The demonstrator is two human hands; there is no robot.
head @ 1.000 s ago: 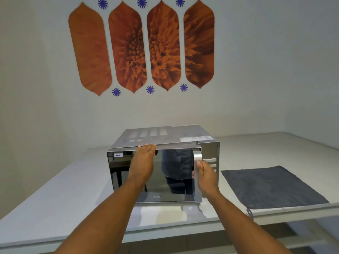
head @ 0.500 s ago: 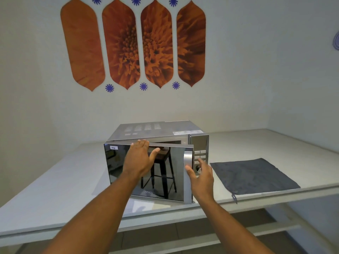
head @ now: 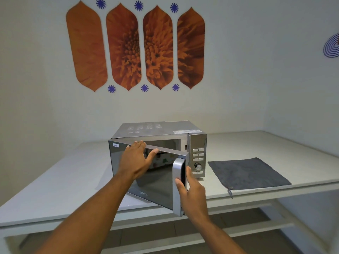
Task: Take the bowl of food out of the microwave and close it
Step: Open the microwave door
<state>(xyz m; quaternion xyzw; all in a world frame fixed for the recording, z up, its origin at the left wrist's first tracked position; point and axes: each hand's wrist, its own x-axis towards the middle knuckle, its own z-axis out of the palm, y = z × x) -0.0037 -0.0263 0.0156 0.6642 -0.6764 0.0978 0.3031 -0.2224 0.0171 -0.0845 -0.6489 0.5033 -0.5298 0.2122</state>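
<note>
A silver microwave (head: 157, 130) stands on the white table (head: 64, 180). Its mirrored door (head: 156, 184) is swung partly open towards me, hinged on the left. My left hand (head: 136, 159) lies flat on the door's top edge, fingers spread. My right hand (head: 189, 189) is at the silver door handle (head: 177, 180), thumb in front and fingers behind it. The cavity shows as a narrow gap above the door. The bowl of food is hidden behind the door.
A dark grey cloth (head: 245, 173) lies flat on the table right of the microwave, near the front edge. The control panel (head: 198, 154) with buttons and a dial faces me. A lower shelf (head: 165, 239) runs under the table. Walls close off the back and right.
The door went from shut to partly open, swinging out towards me. My right hand moved with the handle; my left hand slid along the door's top edge.
</note>
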